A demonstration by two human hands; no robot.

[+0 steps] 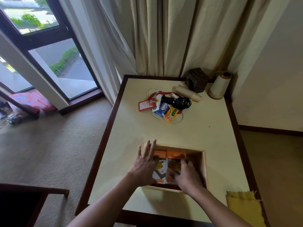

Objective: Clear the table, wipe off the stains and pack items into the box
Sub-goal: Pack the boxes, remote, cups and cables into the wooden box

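A shallow wooden box (204, 167) sits near the front of the cream table (205, 138). Two orange and white charger packs lie side by side inside it, the left pack (161, 157) and the right pack (174, 158). My left hand (146, 166) lies flat with straight fingers over the left pack and the box's left rim. My right hand (186, 173) has curled fingers on the right pack. Farther back lies a heap: a black remote (176, 100), a red card holder (144, 105), white cables and small packets (172, 114).
A yellow cloth (244, 208) hangs over the table's front right corner. At the back right stand a stack of paper cups lying on its side (188, 93), a dark carved box (196, 80) and a white spool (218, 86). Curtains hang behind; carpet floor lies left.
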